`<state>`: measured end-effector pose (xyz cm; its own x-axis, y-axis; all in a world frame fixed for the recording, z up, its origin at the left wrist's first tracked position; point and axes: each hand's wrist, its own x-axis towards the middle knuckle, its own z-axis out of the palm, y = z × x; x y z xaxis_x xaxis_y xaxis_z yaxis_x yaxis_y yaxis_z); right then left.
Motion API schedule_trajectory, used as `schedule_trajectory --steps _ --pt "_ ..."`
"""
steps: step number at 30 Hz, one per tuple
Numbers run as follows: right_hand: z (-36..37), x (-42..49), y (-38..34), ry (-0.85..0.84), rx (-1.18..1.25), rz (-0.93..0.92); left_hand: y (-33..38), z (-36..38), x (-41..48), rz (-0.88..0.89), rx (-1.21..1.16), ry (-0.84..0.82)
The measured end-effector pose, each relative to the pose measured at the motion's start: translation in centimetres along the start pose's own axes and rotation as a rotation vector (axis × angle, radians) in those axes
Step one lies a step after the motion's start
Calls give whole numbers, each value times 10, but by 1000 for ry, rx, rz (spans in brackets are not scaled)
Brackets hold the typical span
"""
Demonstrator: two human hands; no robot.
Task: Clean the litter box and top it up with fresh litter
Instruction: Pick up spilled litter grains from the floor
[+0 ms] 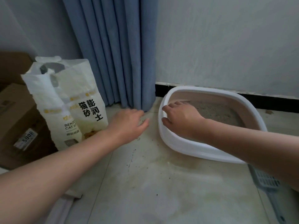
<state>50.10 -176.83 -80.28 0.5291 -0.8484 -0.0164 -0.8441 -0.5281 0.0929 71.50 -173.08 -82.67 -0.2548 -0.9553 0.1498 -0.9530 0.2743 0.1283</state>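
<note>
So this is a room corner: pale tiled floor (161, 191) with some yellowish staining, white wall, dark skirting board, and a blue curtain (116, 54) hanging down to the floor. The litter box (186, 146) sits against the wall on the right. It has a white rim and beige inside, with grey litter (215, 110) covering the bottom. The right hand (181, 118) is over the left end of the box, with fingertips at the inner side of the white rim and thumb spread away from the fingers. Honestly I can't tell if it's actually gripping the rim or just touching it. The left hand (129, 122) is palm down just over the floor between the box and the bag, fingers relaxed and loose, holding nothing. The white litter bag (72, 110) stands upright on the left with its top open, right beside the curtain. Behind it are a couple of cardboard boxes (16, 118). Dark litter grains (134, 151) are scattered across the tiles in front of the box. A grey slotted scoop (265, 180) lies on the floor at lower right, partly hidden under the right forearm.
</note>
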Motion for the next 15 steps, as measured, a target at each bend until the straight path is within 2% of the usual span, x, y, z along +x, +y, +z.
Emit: schedule_trajectory --steps 5,10,15 --pt "32 -7 -14 4 113 53 -12 33 -11 29 102 -94" --pt "72 -30 -31 -98 112 -48 -14 66 -20 39 85 -154" --pt "87 -32 -31 -87 169 -68 -10 94 -25 88 126 -175"
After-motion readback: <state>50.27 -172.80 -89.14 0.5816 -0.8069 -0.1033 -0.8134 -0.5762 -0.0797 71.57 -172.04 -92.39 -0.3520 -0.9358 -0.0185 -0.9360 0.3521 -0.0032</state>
